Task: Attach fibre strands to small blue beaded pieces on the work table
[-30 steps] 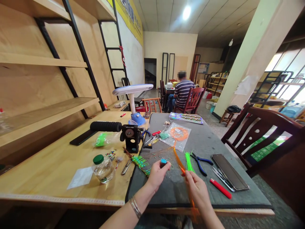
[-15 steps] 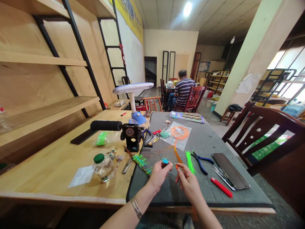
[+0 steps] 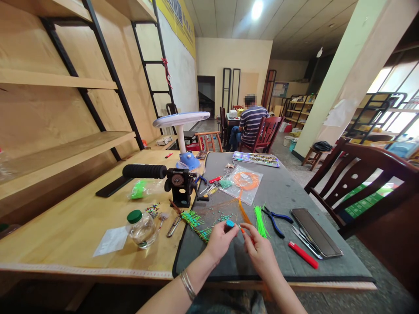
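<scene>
Left hand [image 3: 219,244] pinches teal piece [image 3: 230,223]; right hand [image 3: 261,255] hides orange strand [image 3: 243,213] end.

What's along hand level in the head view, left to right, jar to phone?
glass jar with green lid → green beaded strip → left hand holding teal beaded piece → right hand holding orange cord → blue-handled pliers → dark smartphone

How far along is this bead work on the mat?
Done: a beaded green strip lies on the mat. In hand: the left hand pinches a small teal bead piece, and the right hand holds an orange thread end. Still unused: loose green threads, scattered beads, a bagged orange coil.
</scene>
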`<state>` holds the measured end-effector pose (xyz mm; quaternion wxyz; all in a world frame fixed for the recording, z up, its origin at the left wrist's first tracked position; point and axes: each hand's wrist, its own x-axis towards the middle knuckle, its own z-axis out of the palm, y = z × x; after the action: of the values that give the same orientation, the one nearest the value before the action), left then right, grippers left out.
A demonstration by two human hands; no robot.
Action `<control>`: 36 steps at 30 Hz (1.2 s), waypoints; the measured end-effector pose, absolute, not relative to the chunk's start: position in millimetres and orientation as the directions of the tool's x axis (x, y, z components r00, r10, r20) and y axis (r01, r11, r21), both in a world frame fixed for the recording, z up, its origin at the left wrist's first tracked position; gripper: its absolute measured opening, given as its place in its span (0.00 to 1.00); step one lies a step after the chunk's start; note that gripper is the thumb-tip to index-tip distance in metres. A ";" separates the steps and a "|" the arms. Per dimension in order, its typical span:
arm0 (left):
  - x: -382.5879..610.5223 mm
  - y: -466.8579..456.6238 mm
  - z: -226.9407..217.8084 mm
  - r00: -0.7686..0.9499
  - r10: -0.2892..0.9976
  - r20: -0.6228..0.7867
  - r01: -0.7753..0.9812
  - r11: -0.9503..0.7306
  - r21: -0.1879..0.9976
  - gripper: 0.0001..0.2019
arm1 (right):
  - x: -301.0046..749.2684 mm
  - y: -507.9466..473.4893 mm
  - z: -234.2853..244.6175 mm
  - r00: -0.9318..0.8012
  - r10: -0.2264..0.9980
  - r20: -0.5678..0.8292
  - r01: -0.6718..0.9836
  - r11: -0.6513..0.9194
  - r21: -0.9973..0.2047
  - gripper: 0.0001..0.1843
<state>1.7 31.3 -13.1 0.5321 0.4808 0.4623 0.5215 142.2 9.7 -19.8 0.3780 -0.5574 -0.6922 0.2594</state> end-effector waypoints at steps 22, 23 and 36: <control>-8.9 39.9 -13.5 0.231 0.948 -0.219 -0.093 0.245 0.965 0.17 | 141.0 12.6 -30.6 -0.143 0.968 0.206 0.388 0.247 -0.888 0.22; -11.5 42.1 -10.7 0.278 0.931 -0.236 -0.083 0.269 0.960 0.17 | 143.1 12.8 -29.3 -0.170 0.961 0.218 0.378 0.268 -0.886 0.23; -6.7 45.3 -9.7 0.139 0.966 0.220 0.311 -0.253 0.916 0.05 | 151.2 9.7 -8.9 -0.236 0.947 0.220 0.833 0.313 -0.457 0.17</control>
<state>-6.7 45.3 -9.7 0.3708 0.6571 0.4858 0.4412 151.2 9.7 -8.9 0.2321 -0.5730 -0.7764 0.1229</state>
